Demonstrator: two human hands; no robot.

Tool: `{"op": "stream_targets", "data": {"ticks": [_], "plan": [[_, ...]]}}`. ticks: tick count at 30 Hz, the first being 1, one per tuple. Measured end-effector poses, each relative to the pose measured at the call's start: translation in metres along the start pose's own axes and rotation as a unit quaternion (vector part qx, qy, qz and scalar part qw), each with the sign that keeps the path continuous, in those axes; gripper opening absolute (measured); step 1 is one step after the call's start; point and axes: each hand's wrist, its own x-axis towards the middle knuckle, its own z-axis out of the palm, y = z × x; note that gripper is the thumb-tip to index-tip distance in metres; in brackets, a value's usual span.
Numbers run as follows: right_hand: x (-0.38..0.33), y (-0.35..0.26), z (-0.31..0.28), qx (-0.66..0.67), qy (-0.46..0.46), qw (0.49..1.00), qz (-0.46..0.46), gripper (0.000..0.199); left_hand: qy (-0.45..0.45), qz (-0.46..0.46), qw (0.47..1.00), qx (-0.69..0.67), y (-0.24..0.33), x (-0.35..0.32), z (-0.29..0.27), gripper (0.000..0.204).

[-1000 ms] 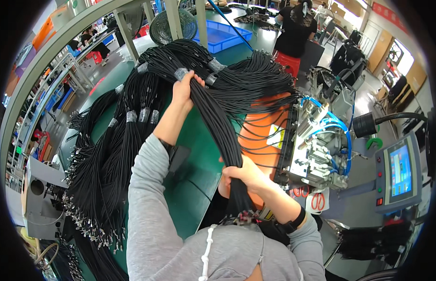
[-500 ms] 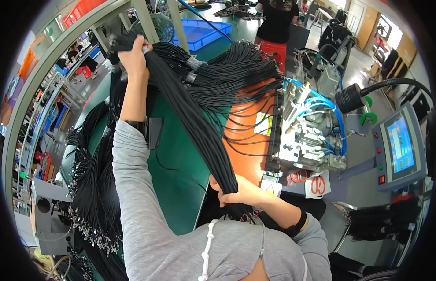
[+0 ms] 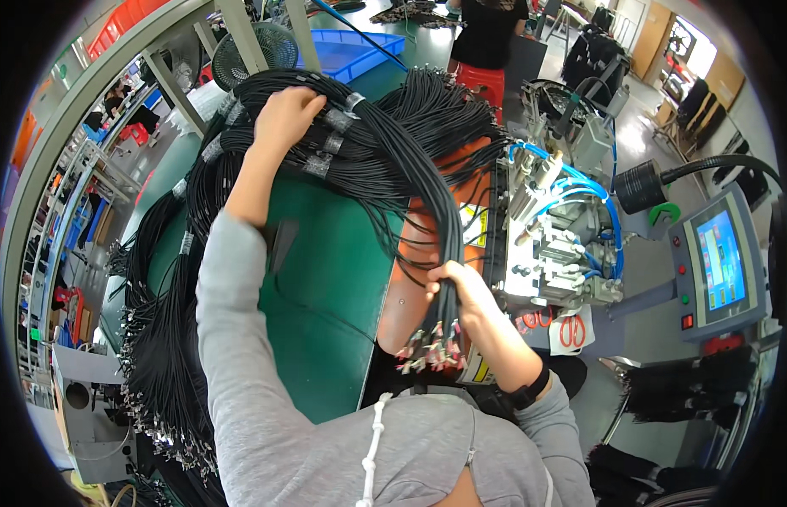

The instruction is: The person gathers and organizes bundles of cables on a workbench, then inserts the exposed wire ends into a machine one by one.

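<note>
Left hand (image 3: pixel 285 118): forward and left of the other, back uppermost; left forearm (image 3: pixel 251 182) trails behind it. Right hand (image 3: pixel 461 286): curled in a grip; right forearm (image 3: pixel 505 348) slants behind it.

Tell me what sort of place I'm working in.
Most likely a cable-assembly workshop: bundled black cables are heaped over a green workbench, beside a blue-tubed machine and a touchscreen control panel.
</note>
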Motion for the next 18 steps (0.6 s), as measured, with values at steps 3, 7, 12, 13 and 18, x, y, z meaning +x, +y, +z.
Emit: {"op": "stream_targets", "data": {"ticks": [3, 7, 12, 13, 18], "plan": [[0.005, -0.004, -0.013, 0.034, -0.012, 0.999, 0.001, 0.032, -0.03, -0.013, 0.993, -0.112, -0.006, -0.072, -0.002, 0.026], [-0.004, -0.002, -0.011, 0.097, -0.038, 0.994, 0.044, 0.03, -0.369, -0.176, 0.841, -0.355, 0.026, -0.175, 0.023, 0.032], [-0.019, 0.012, -0.005, 0.214, -0.147, 0.951, 0.167, 0.031, -0.369, -0.299, 0.669, -0.572, 0.086, -0.227, 0.071, 0.054], [-0.025, 0.016, -0.001, 0.171, -0.154, 0.961, 0.156, 0.032, -0.334, -0.352, 0.635, -0.601, 0.1, -0.221, 0.075, 0.059], [-0.036, 0.04, 0.011, 0.07, -0.171, 0.97, 0.158, 0.033, -0.292, -0.391, 0.396, -0.778, 0.119, -0.197, 0.113, 0.062]]}}
